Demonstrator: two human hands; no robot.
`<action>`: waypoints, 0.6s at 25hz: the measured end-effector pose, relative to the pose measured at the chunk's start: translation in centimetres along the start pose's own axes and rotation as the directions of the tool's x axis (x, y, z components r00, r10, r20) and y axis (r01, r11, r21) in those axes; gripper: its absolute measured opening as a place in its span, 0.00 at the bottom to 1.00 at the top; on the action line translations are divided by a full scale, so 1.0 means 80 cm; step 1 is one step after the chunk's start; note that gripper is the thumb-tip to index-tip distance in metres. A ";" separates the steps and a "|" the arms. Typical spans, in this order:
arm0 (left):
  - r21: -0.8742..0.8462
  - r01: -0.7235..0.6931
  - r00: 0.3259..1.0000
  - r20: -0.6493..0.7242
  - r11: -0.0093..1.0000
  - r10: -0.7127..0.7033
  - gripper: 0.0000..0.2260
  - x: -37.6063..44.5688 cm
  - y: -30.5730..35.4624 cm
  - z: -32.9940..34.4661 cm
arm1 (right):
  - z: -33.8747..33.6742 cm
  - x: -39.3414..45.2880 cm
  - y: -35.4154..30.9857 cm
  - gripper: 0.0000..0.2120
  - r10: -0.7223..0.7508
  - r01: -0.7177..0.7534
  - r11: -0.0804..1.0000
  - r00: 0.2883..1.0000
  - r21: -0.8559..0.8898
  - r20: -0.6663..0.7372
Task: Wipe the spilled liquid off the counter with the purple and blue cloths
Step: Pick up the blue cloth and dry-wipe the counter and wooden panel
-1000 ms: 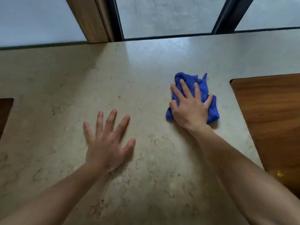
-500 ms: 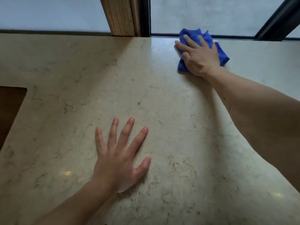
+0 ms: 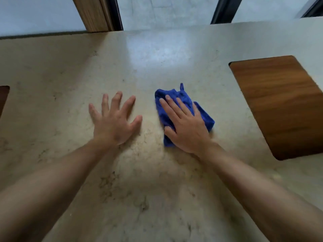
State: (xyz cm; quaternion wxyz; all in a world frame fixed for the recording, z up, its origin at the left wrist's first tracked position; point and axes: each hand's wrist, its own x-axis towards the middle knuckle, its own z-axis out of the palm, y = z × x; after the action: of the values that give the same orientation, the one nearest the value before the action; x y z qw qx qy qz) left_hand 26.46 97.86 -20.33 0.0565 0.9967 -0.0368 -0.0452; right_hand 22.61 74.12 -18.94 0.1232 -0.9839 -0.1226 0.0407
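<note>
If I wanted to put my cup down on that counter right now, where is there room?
Bare counter runs along the far edge by the window, and left of the left hand. Crowded in the middle: the right hand presses the blue cloth, with a wooden panel at right.

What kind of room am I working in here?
Probably a kitchen or dining space: a marbled stone counter beside glass panes in dark frames, wooden seats below its edge, and the right hand pressing a blue cloth.
</note>
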 end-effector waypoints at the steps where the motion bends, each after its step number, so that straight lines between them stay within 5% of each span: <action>1: -0.015 -0.014 1.000 -0.008 1.000 0.014 0.33 0.002 0.000 0.001 | 0.003 -0.054 -0.005 0.34 0.067 -0.067 0.997 0.998 0.028 -0.008; 8: 0.053 -0.120 0.993 0.027 0.991 0.118 0.32 -0.039 -0.048 -0.018 | 0.017 -0.381 -0.084 0.32 0.444 -0.445 0.896 0.895 0.018 0.040; 15: 0.115 -0.100 0.995 -0.013 0.988 0.102 0.35 -0.054 -0.143 -0.016 | 0.066 -0.380 -0.216 0.29 0.411 -0.411 0.912 0.911 0.012 -0.029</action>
State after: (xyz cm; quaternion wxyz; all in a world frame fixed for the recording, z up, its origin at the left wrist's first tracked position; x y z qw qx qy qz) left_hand 23.07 109.71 -20.02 0.0021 0.9955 -0.0892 -0.0309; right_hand -11.32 83.95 -18.19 0.1165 -0.9879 0.0889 0.0506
